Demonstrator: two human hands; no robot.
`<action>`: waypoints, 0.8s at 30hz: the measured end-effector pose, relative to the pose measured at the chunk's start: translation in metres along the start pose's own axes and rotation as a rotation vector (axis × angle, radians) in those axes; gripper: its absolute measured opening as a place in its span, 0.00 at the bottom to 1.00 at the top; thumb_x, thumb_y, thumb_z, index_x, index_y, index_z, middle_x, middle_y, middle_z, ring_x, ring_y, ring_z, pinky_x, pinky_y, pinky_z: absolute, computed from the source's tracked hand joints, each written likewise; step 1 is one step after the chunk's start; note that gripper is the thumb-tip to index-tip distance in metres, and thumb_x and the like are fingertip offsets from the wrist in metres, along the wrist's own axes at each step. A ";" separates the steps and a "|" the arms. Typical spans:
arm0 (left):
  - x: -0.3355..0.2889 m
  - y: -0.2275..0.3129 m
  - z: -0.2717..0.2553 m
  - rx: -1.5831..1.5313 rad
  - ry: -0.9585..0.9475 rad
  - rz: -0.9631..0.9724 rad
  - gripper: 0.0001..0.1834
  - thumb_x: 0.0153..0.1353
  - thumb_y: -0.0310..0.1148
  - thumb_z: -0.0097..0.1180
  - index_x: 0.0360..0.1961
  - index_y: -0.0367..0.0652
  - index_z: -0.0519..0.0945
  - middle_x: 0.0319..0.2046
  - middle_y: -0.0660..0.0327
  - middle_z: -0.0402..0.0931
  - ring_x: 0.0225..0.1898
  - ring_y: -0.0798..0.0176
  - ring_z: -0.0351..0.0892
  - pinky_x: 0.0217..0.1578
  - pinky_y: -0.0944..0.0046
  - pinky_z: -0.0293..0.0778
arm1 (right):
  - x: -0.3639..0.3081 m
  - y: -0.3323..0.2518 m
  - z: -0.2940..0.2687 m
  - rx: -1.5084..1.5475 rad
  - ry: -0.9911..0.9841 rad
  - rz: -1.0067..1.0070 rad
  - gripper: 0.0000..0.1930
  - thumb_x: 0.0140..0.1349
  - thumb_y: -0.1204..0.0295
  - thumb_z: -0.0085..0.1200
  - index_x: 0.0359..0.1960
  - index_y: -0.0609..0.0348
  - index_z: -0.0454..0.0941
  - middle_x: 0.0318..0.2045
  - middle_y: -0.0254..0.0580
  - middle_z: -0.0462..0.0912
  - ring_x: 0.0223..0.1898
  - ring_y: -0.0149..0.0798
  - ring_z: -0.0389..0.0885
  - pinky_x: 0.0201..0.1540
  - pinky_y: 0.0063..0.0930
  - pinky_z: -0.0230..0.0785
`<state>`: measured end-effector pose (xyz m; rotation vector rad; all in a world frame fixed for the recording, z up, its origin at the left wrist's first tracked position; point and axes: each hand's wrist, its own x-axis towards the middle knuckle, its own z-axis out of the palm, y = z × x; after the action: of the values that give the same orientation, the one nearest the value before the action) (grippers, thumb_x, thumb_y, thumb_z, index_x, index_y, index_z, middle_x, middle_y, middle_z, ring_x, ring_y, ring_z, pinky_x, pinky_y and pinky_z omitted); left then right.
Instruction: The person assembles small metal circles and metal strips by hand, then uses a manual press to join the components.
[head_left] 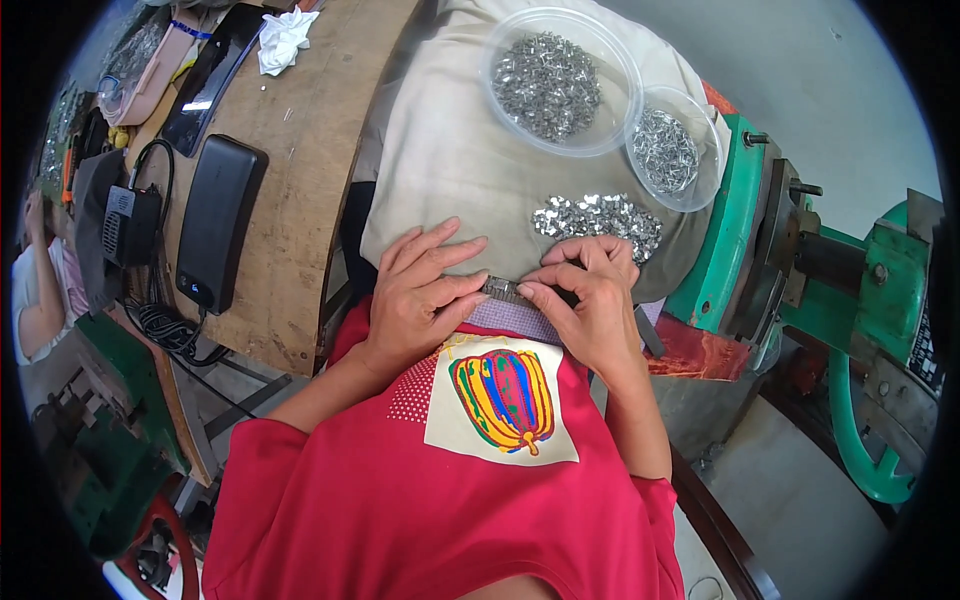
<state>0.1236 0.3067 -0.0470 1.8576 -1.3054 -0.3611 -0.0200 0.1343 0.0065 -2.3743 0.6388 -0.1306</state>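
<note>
A short, narrow metal strip (pixel 505 291) lies at the near edge of the cloth-covered work surface, spanning the gap between my hands. My left hand (pixel 420 295) has its thumb and index finger closed at the strip's left end, the other fingers stretched out over the cloth. With thumb and forefinger pinched, my right hand (pixel 592 300) grips the strip's right end; any small part under those fingertips is hidden. Just beyond the right hand sits a loose pile of small shiny metal pieces (pixel 600 220).
A large round plastic tub (pixel 617 100) and a smaller one (pixel 706 150) hold small metal parts. A green machine (pixel 705 260) stands at right. On the wooden table (pixel 300 150) at left are a black power bank (pixel 222 225), cables and crumpled tissue (pixel 285 42). Another person's arm (pixel 42 290) shows far left.
</note>
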 end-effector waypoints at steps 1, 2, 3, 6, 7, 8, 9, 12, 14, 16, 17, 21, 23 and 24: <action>0.000 0.000 0.000 -0.001 0.001 -0.001 0.10 0.52 0.34 0.69 0.37 0.49 0.88 0.55 0.66 0.80 0.66 0.56 0.68 0.65 0.47 0.58 | 0.001 -0.001 0.000 0.004 0.002 0.001 0.07 0.49 0.66 0.70 0.30 0.50 0.88 0.37 0.28 0.77 0.48 0.42 0.66 0.52 0.41 0.55; 0.000 0.000 -0.001 -0.002 0.000 0.000 0.10 0.52 0.34 0.69 0.37 0.49 0.88 0.55 0.66 0.80 0.66 0.56 0.68 0.65 0.47 0.58 | 0.001 -0.002 0.000 0.002 0.004 0.003 0.07 0.49 0.66 0.70 0.30 0.50 0.88 0.37 0.28 0.77 0.48 0.42 0.66 0.52 0.41 0.55; 0.000 0.000 -0.001 -0.002 -0.002 -0.001 0.10 0.52 0.34 0.69 0.37 0.49 0.88 0.55 0.66 0.80 0.66 0.56 0.68 0.65 0.47 0.58 | 0.000 -0.002 0.001 -0.013 0.005 0.011 0.07 0.49 0.66 0.70 0.30 0.49 0.88 0.37 0.28 0.77 0.47 0.42 0.66 0.51 0.41 0.54; 0.000 0.000 -0.001 -0.003 0.001 -0.004 0.10 0.51 0.34 0.70 0.36 0.48 0.88 0.55 0.65 0.80 0.66 0.56 0.68 0.65 0.47 0.58 | -0.001 -0.002 -0.002 -0.045 -0.001 0.024 0.07 0.49 0.66 0.70 0.30 0.49 0.88 0.36 0.28 0.76 0.46 0.42 0.66 0.51 0.41 0.54; 0.000 0.000 -0.001 -0.003 0.002 -0.005 0.10 0.51 0.34 0.70 0.36 0.48 0.88 0.55 0.65 0.80 0.66 0.56 0.69 0.65 0.47 0.58 | -0.002 -0.002 -0.003 -0.059 -0.008 0.030 0.07 0.49 0.65 0.70 0.30 0.48 0.88 0.36 0.28 0.76 0.46 0.42 0.66 0.51 0.41 0.54; 0.000 0.000 -0.001 -0.003 0.002 -0.005 0.10 0.51 0.34 0.70 0.36 0.48 0.88 0.55 0.65 0.80 0.66 0.56 0.69 0.65 0.47 0.58 | -0.002 -0.001 -0.004 -0.059 -0.008 0.030 0.07 0.49 0.65 0.70 0.30 0.48 0.88 0.36 0.28 0.76 0.46 0.42 0.66 0.51 0.41 0.54; -0.001 0.000 -0.001 -0.002 0.006 -0.005 0.10 0.51 0.34 0.70 0.36 0.48 0.88 0.55 0.65 0.80 0.66 0.55 0.69 0.65 0.47 0.58 | -0.003 -0.001 -0.006 -0.073 -0.011 0.037 0.07 0.49 0.65 0.70 0.30 0.48 0.89 0.35 0.26 0.77 0.46 0.40 0.66 0.51 0.40 0.54; 0.000 0.000 0.000 -0.001 0.006 -0.003 0.10 0.51 0.34 0.70 0.36 0.48 0.88 0.55 0.65 0.80 0.66 0.55 0.69 0.65 0.47 0.58 | -0.002 -0.002 -0.006 -0.078 -0.011 0.042 0.07 0.49 0.64 0.70 0.30 0.47 0.89 0.35 0.27 0.77 0.46 0.40 0.67 0.51 0.40 0.53; 0.000 0.000 -0.001 0.002 0.005 -0.003 0.10 0.51 0.34 0.70 0.36 0.48 0.88 0.55 0.65 0.80 0.66 0.55 0.69 0.65 0.47 0.58 | -0.002 -0.003 -0.005 -0.067 -0.009 0.038 0.07 0.49 0.64 0.69 0.29 0.48 0.89 0.36 0.28 0.76 0.46 0.42 0.66 0.50 0.40 0.53; 0.000 0.000 0.000 -0.002 0.003 -0.001 0.10 0.51 0.34 0.70 0.36 0.48 0.88 0.55 0.65 0.80 0.66 0.55 0.69 0.65 0.47 0.58 | -0.002 -0.002 -0.004 -0.077 -0.005 0.036 0.07 0.49 0.63 0.69 0.29 0.47 0.89 0.36 0.28 0.76 0.46 0.41 0.66 0.50 0.40 0.52; 0.000 -0.001 0.000 -0.001 0.003 -0.001 0.10 0.51 0.34 0.70 0.36 0.48 0.88 0.55 0.65 0.80 0.66 0.55 0.69 0.65 0.47 0.58 | -0.003 -0.002 -0.004 -0.077 -0.005 0.036 0.07 0.49 0.63 0.69 0.29 0.47 0.89 0.36 0.28 0.76 0.46 0.41 0.66 0.50 0.40 0.52; -0.001 0.000 0.000 0.005 0.002 -0.003 0.10 0.51 0.34 0.70 0.36 0.48 0.88 0.55 0.65 0.80 0.66 0.55 0.69 0.65 0.47 0.58 | -0.005 0.000 -0.007 -0.097 -0.010 0.039 0.08 0.48 0.63 0.70 0.30 0.47 0.89 0.35 0.27 0.76 0.46 0.40 0.66 0.51 0.39 0.52; -0.001 -0.001 -0.001 0.007 0.000 -0.004 0.10 0.51 0.34 0.70 0.36 0.49 0.88 0.55 0.65 0.80 0.66 0.55 0.69 0.65 0.47 0.58 | -0.005 0.000 -0.007 -0.096 -0.007 0.047 0.08 0.48 0.63 0.70 0.30 0.46 0.89 0.35 0.25 0.77 0.46 0.39 0.66 0.52 0.39 0.52; -0.001 -0.001 -0.001 0.009 0.001 -0.004 0.10 0.51 0.34 0.70 0.36 0.49 0.88 0.55 0.65 0.80 0.66 0.55 0.69 0.65 0.47 0.58 | -0.004 -0.001 -0.007 -0.095 -0.002 0.043 0.08 0.48 0.63 0.70 0.29 0.47 0.89 0.35 0.27 0.76 0.46 0.40 0.66 0.51 0.39 0.51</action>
<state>0.1241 0.3077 -0.0473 1.8675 -1.3051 -0.3574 -0.0252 0.1332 0.0126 -2.4491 0.7086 -0.0805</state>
